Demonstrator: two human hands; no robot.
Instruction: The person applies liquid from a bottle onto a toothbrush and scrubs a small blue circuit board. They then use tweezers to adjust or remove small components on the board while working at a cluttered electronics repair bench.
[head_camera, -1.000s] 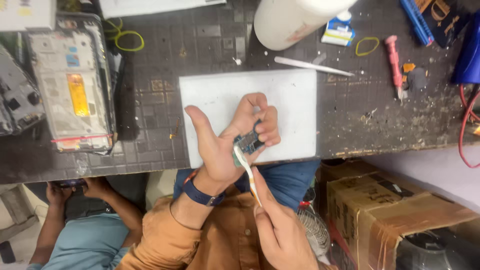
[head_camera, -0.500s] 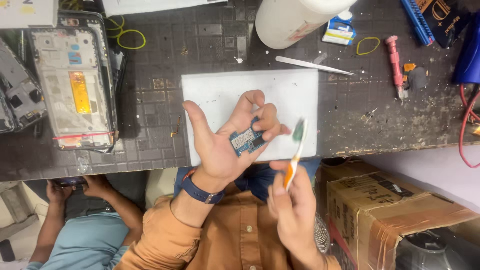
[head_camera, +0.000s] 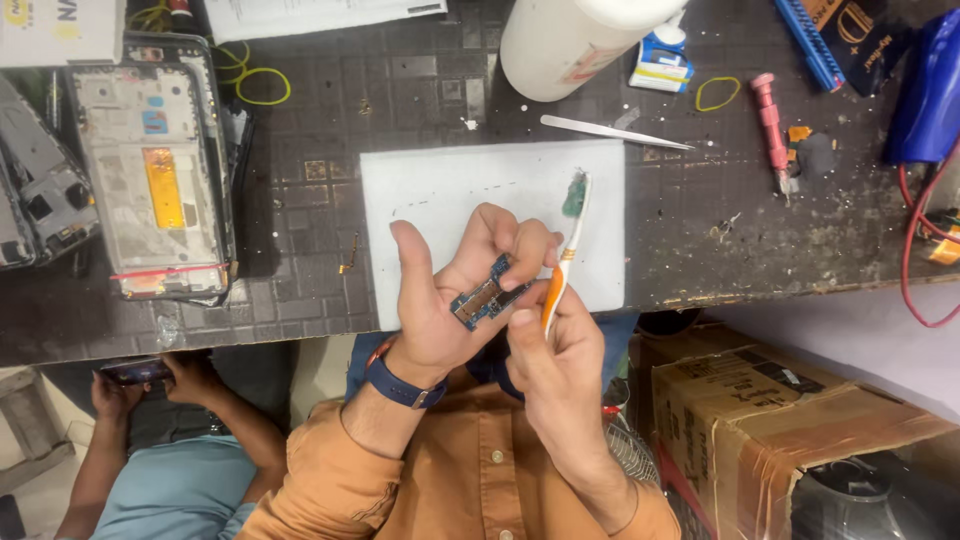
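While my left hand (head_camera: 450, 300) fingers grip the circuit board (head_camera: 488, 298) above the white sheet (head_camera: 450, 190), right hand (head_camera: 560, 370) fingers clench the toothbrush (head_camera: 566, 250); hard scrubbing risks dislodging components.

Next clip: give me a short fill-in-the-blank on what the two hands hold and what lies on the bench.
1. The left hand holds a small blue ____ over the white sheet.
2. The right hand grips a toothbrush whose handle is white and ____.
3. The metal tweezers lie on the dark mat between the white sheet and the white ____.
4. The opened phone frame lies at the bench's ____ side in the picture.

Missing words: circuit board; orange; bottle; left
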